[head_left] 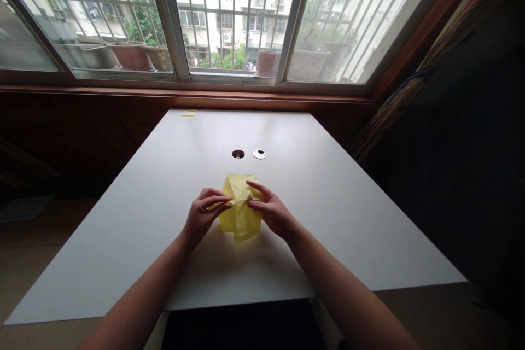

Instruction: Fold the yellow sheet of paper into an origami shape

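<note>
At the left side of a creased yellow sheet of thin paper (241,221), the person's left hand (202,214) pinches the material between thumb and forefinger. On the other side, the right hand (276,211) rests its thumb and forefinger against the paper, the 2 tips spread apart; its remaining fingers are hidden, so whether they grip from behind cannot be told.

Between the 2 hands, the paper stands out in bent facets, with a raised fold down its middle and a point hanging toward the person. It is over the near-middle part of a smooth white table (328,202); whether its lower edge touches the surface is unclear. As for progress, several creases are in and the sheet has body rather than lying flat. The work looks partway along: the facets are uneven and both hands are engaged with the fold. How many folds are left cannot be judged.

Beyond the hands, a round dark hole (238,154) opens in the tabletop, with a round silvery cover (260,154) just beside it on the right. Small flat yellow strips (188,113) lie at the far left corner, near a wide metal-framed window (233,80).
</note>
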`<state>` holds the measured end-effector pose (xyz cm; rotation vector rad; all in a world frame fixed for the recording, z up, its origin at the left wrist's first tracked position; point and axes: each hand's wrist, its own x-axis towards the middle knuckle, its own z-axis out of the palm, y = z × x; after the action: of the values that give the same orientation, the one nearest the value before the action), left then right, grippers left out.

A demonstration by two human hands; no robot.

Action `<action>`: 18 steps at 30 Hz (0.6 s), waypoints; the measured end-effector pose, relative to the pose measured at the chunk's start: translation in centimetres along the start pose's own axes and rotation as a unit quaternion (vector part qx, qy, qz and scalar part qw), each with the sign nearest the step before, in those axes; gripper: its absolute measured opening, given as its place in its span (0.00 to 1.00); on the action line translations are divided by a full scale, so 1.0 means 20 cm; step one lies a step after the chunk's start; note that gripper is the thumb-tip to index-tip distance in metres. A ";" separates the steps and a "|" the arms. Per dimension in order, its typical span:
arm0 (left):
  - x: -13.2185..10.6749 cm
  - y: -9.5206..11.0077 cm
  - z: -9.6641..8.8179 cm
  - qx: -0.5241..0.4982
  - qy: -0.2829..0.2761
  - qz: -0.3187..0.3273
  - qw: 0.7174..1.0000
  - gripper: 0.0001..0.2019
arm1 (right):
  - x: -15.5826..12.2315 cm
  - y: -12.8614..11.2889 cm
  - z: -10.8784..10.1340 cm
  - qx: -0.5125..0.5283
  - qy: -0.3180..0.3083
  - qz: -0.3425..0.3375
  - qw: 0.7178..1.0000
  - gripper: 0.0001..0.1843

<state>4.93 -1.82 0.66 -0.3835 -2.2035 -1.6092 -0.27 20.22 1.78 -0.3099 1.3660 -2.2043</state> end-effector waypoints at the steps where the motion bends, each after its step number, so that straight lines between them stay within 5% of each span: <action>1: 0.00 -0.01 0.00 0.002 0.004 0.005 1.000 0.08 | 0.00 0.00 0.00 -0.001 0.000 0.000 1.000 0.34; 8: 0.00 -0.03 -0.01 0.036 0.046 0.039 0.998 0.06 | 0.01 -0.02 -0.02 -0.014 0.013 -0.030 0.999 0.34; 18: 0.00 -0.02 0.00 0.042 0.034 0.030 0.998 0.06 | 0.02 0.01 0.00 -0.064 0.007 -0.038 0.997 0.37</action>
<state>4.72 -1.87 0.42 -0.3628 -2.1796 -1.4725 -0.49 20.00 1.67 -0.3977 1.5295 -2.1879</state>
